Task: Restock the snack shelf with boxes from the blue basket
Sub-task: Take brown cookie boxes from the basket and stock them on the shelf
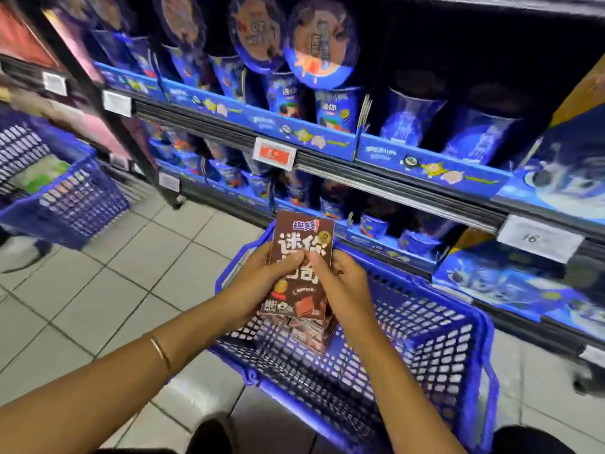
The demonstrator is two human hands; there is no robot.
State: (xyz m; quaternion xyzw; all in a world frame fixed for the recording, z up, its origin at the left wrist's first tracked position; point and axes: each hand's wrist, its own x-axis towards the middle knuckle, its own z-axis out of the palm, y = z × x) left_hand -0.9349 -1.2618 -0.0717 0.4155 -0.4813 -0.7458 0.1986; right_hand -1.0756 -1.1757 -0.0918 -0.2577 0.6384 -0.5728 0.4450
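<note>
Pale floor tiles [114,290] | blue basket [425,342] | snack shelf [393,186] | hands [262,280] [347,285] grip box [304,244]

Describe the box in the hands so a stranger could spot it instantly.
Start at the nearest blue basket, in front of the snack shelf. Over it, the left hand and right hand grip a tall box upright. Its front is brown with big white characters, while the shelf packs behind are blue.
</note>
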